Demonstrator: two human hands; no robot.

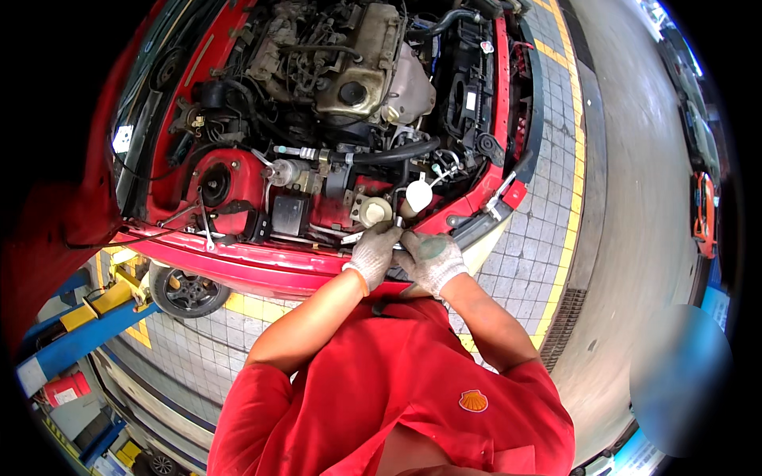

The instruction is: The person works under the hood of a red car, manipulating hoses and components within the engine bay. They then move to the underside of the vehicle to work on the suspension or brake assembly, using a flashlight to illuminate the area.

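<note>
In the open engine bay of a red car [298, 265], my left hand [373, 251] and my right hand [429, 258], both in pale knit gloves, are close together at the front corner by the fender. Their fingers curl round a small metal piece [398, 223] that is mostly hidden, so I cannot make out what it is. Just beyond them are a round cream cap [375, 211] and a white-topped container [418, 194]. A grimy engine [353, 67], black hoses [397, 151] and a black box [290, 216] fill the bay.
A loose black wheel [189, 295] is under the car's side, beside a blue and yellow lift arm [99, 312]. A red bucket [66, 388] is at lower left. Tiled floor [556, 159] borders a drain grate [565, 325]. Other vehicles [702, 214] show at the right.
</note>
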